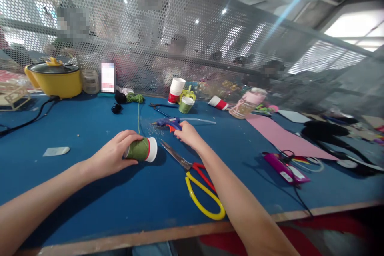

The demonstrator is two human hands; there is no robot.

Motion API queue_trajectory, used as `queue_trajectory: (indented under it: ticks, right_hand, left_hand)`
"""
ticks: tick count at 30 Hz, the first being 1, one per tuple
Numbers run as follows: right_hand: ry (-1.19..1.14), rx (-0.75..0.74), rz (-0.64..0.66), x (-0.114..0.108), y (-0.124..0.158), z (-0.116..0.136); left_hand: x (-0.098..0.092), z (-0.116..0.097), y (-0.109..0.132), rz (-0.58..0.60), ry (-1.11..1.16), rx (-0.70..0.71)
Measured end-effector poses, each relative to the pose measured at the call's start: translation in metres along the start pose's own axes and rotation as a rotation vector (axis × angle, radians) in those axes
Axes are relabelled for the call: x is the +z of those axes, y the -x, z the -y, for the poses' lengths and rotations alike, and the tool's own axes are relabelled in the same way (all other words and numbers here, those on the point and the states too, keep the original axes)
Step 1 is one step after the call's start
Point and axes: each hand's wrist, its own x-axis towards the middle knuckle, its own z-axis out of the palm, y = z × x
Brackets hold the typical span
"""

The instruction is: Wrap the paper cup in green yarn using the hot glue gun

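left hand (115, 151): forearm angled forward, curled partway closed around yarn-wrapped cup (139, 150), tipped sideways, mouth facing right | right hand (188, 135): arm stretched ahead, closed around glue gun (168, 121), just beyond cup | past right hand: upright green cup (186, 106), contents unclear; white-and-red cup (175, 88) beside | past left hand: lidded yellow pot (63, 84)

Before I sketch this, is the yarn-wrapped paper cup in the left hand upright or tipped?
Tipped: the left hand holds the yarn-wrapped cup sideways, white end facing right.
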Motion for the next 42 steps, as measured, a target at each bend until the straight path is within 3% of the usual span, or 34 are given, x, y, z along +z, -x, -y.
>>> queue_trajectory:
  ticks: [6,12,15,25,42]
  right_hand:
    - [-0.313,-0.09,0.186,-0.02,0.021,0.009]
    - [-0.663,-0.083,0.294,-0.023,0.034,0.017]
    - [-0.644,-0.136,0.359,-0.025,0.043,0.023]
    - [-0.291,-0.22,0.274,-0.033,0.064,0.036]
    - [-0.161,-0.24,0.229,-0.033,0.071,0.04]
  left_hand:
    - [0.0,0.004,0.0,-0.033,-0.011,0.018]
    - [0.0,0.004,0.0,-0.052,-0.035,0.021]
    - [0.0,0.007,-0.001,-0.055,-0.051,0.012]
    - [0.0,0.009,-0.001,-0.057,-0.058,0.013]
    - [-0.001,0.008,-0.002,-0.057,-0.037,0.015]
